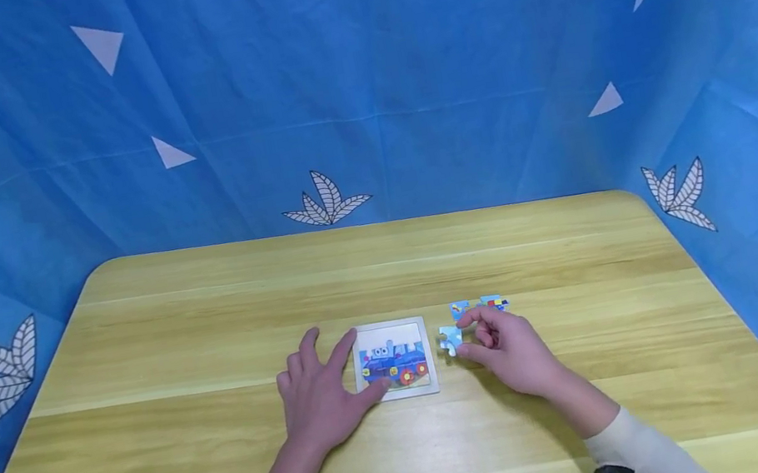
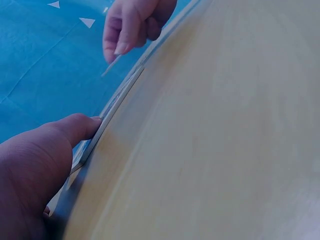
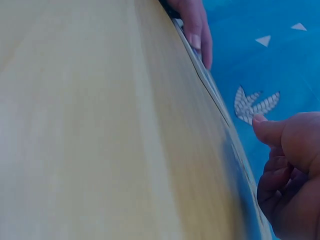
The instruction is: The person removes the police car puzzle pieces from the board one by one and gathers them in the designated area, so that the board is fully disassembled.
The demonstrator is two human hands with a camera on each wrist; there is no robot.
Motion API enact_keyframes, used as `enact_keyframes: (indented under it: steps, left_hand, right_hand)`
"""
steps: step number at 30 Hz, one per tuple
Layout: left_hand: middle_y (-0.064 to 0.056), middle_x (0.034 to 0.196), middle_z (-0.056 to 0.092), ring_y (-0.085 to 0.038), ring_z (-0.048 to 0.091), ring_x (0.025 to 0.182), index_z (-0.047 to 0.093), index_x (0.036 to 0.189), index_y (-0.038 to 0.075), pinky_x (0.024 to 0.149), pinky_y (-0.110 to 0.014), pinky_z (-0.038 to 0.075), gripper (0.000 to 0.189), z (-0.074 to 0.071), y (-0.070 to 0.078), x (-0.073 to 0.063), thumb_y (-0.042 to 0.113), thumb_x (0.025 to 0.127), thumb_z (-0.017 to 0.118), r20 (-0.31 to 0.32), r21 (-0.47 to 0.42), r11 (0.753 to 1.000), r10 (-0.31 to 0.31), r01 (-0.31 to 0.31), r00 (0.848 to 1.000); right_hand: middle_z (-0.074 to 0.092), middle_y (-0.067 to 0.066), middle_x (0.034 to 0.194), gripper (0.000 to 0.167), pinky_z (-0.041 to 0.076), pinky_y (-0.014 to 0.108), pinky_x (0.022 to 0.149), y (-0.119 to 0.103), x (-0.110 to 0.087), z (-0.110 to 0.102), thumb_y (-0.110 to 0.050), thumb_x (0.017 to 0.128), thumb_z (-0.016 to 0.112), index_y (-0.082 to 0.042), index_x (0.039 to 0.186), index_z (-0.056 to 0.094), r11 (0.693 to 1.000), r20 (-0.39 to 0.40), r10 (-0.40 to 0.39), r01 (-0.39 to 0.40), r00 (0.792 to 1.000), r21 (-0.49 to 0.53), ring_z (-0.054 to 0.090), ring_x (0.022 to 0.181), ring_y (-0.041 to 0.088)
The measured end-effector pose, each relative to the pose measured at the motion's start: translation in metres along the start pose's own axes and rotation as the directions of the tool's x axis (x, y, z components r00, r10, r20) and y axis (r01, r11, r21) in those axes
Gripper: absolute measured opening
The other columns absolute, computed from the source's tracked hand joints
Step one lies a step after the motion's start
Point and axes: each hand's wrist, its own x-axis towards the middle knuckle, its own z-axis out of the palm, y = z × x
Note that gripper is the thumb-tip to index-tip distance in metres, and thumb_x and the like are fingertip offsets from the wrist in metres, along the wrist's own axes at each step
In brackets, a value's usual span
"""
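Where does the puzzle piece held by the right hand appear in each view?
Head: puzzle piece below centre, just right of the puzzle frame.
Left wrist: upper left, edge-on below the right hand.
Right wrist: cannot be made out.
Shared landmark: left hand.

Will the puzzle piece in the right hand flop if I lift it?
Probably not: the puzzle piece looks thin but straight edge-on. It's likely light, since the right hand pinches just its edge. Being flat, it probably won't roll.
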Motion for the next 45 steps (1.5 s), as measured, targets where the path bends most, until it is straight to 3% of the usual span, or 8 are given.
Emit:
enact_keyframes:
  steps: [21, 30, 45]
  left_hand:
    - [-0.017, 0.156, 0.024, -0.032, 0.037, 0.105, 0.049, 0.150, 0.032, 0.075, -0.042, 0.024, 0.090, 0.000, 0.001, 0.001, 0.083, 0.076, 0.058, 0.009, 0.005, 1.000, -0.013, 0.012, 1.000]
    - [-0.017, 0.155, 0.024, -0.032, 0.037, 0.104, 0.050, 0.149, 0.032, 0.075, -0.042, 0.024, 0.089, 0.000, 0.001, 0.000, 0.082, 0.076, 0.059, 0.010, 0.004, 1.000, -0.011, 0.011, 1.000]
    - [-0.017, 0.156, 0.023, -0.032, 0.036, 0.107, 0.050, 0.149, 0.032, 0.076, -0.042, 0.024, 0.090, 0.000, 0.000, 0.000, 0.082, 0.075, 0.059, 0.007, -0.004, 1.000, -0.017, 0.017, 1.000]
  right_hand:
    - [0.042, 0.002, 0.072, 0.023, 0.036, 0.027, 0.059, 0.045, -0.015, -0.069, -0.014, 0.090, 0.077, -0.010, 0.108, 0.063, 0.978, -0.146, 0.032, -0.061, 0.989, -0.198, 0.037, 0.059, 0.013]
    - [0.043, 0.002, 0.072, 0.023, 0.037, 0.029, 0.066, 0.058, -0.008, -0.081, -0.016, 0.092, 0.074, -0.006, 0.110, 0.064, 0.959, -0.153, 0.032, -0.074, 0.988, -0.275, 0.040, 0.063, 0.016]
    - [0.044, 0.002, 0.072, 0.021, 0.036, 0.030, 0.068, 0.069, 0.009, -0.088, -0.015, 0.094, 0.072, -0.006, 0.112, 0.065, 0.959, -0.101, 0.076, -0.100, 0.992, -0.266, 0.043, 0.066, 0.019]
